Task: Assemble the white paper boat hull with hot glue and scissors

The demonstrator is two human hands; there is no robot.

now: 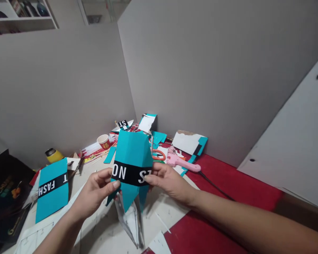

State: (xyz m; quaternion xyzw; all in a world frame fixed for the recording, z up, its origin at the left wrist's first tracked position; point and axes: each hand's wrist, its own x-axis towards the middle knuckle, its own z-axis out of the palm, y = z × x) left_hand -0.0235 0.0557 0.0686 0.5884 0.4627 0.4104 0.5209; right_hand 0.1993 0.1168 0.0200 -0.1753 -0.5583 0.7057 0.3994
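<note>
Both my hands hold up a folded teal card piece (134, 151) with a black band bearing white letters. My left hand (96, 192) pinches its left edge at the band, thumb on the front. My right hand (166, 181) grips the right edge at the band, fingers closed on it. The piece stands upright above the work surface, its lower points hanging down. Beneath it a folded white and silver piece (134, 222) stands on the table.
A flat teal panel (52, 188) with a black lettered band lies at the left. A pink glue gun (180, 161), orange-handled scissors (159, 154), a paper cup (104, 140), a yellow bottle (53, 155) and teal scraps lie behind. Grey walls enclose the corner; a red mat (228, 190) covers the right.
</note>
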